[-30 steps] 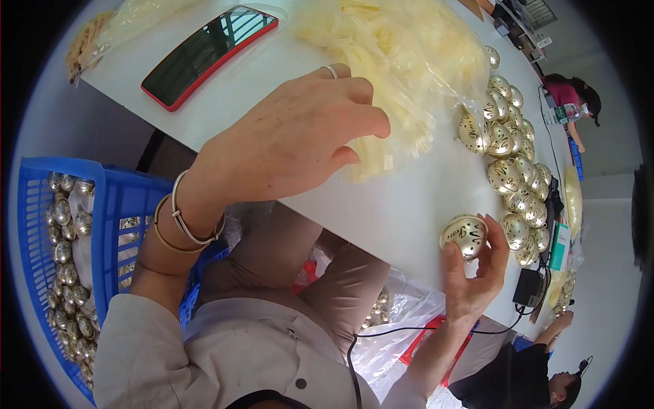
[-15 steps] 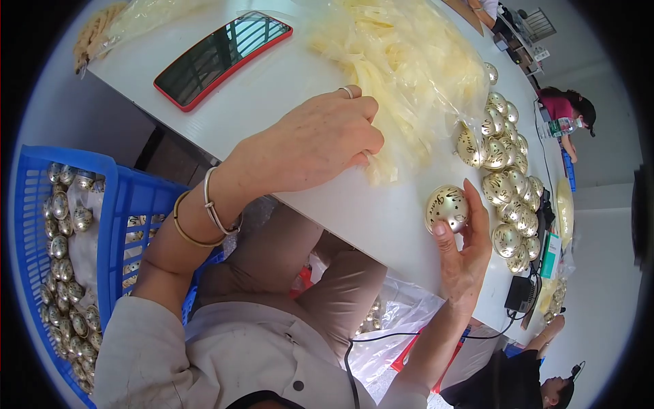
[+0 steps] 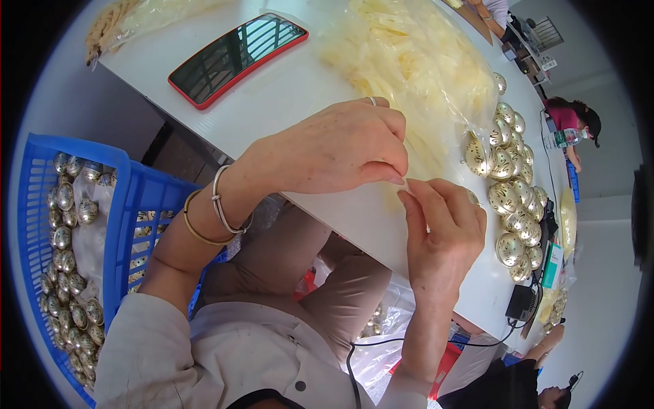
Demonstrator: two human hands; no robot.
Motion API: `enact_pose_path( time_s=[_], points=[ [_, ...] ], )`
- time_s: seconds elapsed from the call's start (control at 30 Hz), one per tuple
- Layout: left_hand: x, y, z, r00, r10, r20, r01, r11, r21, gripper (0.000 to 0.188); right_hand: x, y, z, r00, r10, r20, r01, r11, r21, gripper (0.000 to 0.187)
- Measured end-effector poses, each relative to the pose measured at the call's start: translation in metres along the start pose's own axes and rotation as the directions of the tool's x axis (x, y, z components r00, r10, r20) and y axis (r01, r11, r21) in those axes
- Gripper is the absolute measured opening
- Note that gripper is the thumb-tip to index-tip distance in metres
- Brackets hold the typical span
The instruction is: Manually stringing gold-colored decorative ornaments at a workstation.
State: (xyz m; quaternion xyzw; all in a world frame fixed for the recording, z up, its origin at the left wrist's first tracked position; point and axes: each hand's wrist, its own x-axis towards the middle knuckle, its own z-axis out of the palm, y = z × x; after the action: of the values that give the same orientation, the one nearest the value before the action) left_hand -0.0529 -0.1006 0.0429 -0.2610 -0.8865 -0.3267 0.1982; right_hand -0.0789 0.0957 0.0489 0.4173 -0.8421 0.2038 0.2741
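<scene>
Over the table's near edge, my left hand [image 3: 340,146] and my right hand [image 3: 446,228] meet with their fingertips together. Both are closed in a pinch on a thin pale strip [image 3: 406,183], most of which the fingers hide. Behind my right hand's knuckles shows a sliver of a gold ball ornament [image 3: 473,196]; whether that hand's other fingers hold it I cannot tell. Just beyond my hands lies a clear plastic bag [image 3: 436,75] with pale yellow ribbon-like strips spilling toward me. Several gold ball ornaments [image 3: 503,198] with dark lettering are heaped to the right of my hands.
A red-edged phone [image 3: 238,58] lies on the white table [image 3: 272,102] at the far left. On my left stands a blue basket [image 3: 122,198] of small gold ornaments. A black adapter [image 3: 521,303] with a cable is at the right edge. Other people sit farther right.
My left hand has moved right, away from the strips, and my right hand has come up to meet its fingertips. The ball that my right hand held in plain view is now mostly hidden.
</scene>
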Motion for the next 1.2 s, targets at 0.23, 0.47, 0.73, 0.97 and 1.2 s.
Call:
enact_pose_path(
  time_s=[0.23, 0.47, 0.73, 0.97, 1.2],
  points=[
    [-0.01, -0.006, 0.003, 0.997, 0.013, -0.072, 0.03, 0.824, 0.565, 0.035, -0.004, -0.001, -0.001, 0.993, 0.097, 0.065, -0.105, 0.985, 0.139, 0.015],
    [-0.011, -0.029, 0.004, 0.973, -0.231, -0.009, 0.196, 0.804, 0.561, 0.02, -0.01, -0.003, 0.002, 0.994, 0.093, 0.065, -0.101, 0.984, 0.145, 0.019],
    [-0.008, -0.031, 0.008, 0.97, -0.24, -0.019, 0.211, 0.809, 0.549, 0.023, -0.03, -0.002, -0.022, 0.964, 0.175, 0.2, -0.198, 0.975, 0.102, 0.023],
    [-0.007, -0.038, 0.007, 0.953, -0.281, -0.113, 0.29, 0.74, 0.607, 0.022, -0.061, 0.0, -0.068, 0.941, 0.156, 0.3, -0.219, 0.957, 0.19, 0.02],
    [0.0, 0.005, -0.005, 0.963, -0.038, -0.267, 0.179, 0.832, 0.525, 0.061, -0.11, 0.023, -0.1, 0.819, 0.546, 0.175, -0.546, 0.652, 0.526, 0.02]
  ],
)
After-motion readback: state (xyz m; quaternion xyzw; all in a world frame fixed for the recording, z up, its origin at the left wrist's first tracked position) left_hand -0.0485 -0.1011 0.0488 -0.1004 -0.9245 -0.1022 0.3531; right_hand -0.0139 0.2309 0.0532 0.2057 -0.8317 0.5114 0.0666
